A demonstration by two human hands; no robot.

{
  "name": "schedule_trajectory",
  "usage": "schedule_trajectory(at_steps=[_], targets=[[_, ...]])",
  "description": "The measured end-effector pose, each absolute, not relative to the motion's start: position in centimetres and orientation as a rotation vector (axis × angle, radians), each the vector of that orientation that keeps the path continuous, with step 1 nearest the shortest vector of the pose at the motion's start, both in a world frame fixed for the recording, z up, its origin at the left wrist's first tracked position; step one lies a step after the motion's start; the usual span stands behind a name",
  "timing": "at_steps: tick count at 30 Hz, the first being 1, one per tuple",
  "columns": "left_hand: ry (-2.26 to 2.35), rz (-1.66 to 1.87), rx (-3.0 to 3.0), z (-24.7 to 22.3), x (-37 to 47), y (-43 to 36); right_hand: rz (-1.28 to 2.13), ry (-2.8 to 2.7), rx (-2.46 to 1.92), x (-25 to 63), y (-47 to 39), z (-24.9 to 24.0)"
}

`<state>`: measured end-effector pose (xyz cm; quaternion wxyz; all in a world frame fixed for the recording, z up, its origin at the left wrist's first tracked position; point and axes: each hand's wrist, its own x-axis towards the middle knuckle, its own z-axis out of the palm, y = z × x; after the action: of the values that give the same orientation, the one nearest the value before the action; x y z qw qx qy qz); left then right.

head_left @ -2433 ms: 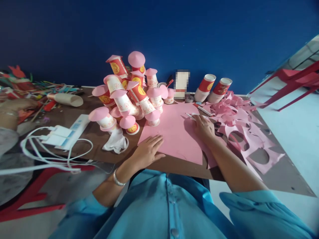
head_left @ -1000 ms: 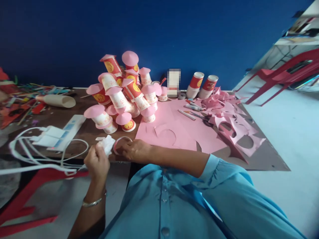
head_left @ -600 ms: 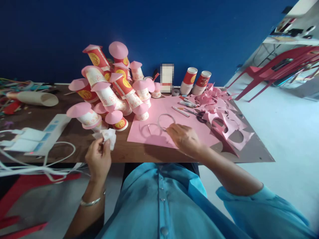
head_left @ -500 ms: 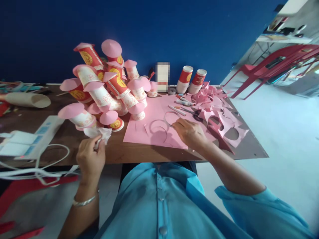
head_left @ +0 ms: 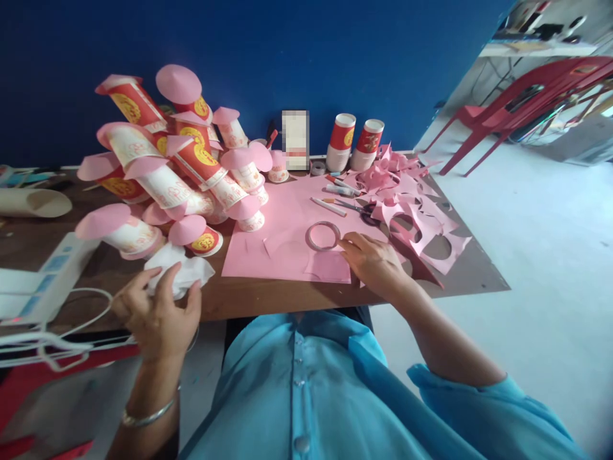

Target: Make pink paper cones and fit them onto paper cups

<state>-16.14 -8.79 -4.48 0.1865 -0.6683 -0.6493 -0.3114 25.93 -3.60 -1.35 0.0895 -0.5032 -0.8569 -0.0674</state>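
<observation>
While on paper (head_left: pixel 290 201), ring (head_left: pixel 309 237) against right hand (head_left: pixel 371 259).

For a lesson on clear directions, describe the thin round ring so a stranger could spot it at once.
On the brown table, find the flat pink paper sheet. Near its right side, at the fingertips of the right hand, is the round greyish ring. Unlike the holed pink paper scraps, it is a narrow-rimmed hoop.

My right hand (head_left: pixel 376 265) touches a ring (head_left: pixel 324 248) at one o'clock, over pink paper (head_left: pixel 287 198). At nine o'clock, my left hand (head_left: pixel 160 319) splays by crumpled white tissue (head_left: pixel 186 276).
</observation>
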Motion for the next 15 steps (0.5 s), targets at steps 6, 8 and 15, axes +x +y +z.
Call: schedule_trajectory(at_steps=[6, 8, 15], targets=[[-2.059, -0.659, -1.969, -4.6, -16.5, -7.0, -0.240, -2.586, -1.727, 28.4, -5.8, -1.2], [-2.107, -0.548, -1.960, -4.2, -16.5, -6.9, -0.245, -2.637, -1.743, 28.7, -6.4, -1.1], [-1.837, -0.721, -1.870, -3.4, -16.6, -7.1, -0.203, -2.738, -1.738, 28.9, -8.0, -0.3]])
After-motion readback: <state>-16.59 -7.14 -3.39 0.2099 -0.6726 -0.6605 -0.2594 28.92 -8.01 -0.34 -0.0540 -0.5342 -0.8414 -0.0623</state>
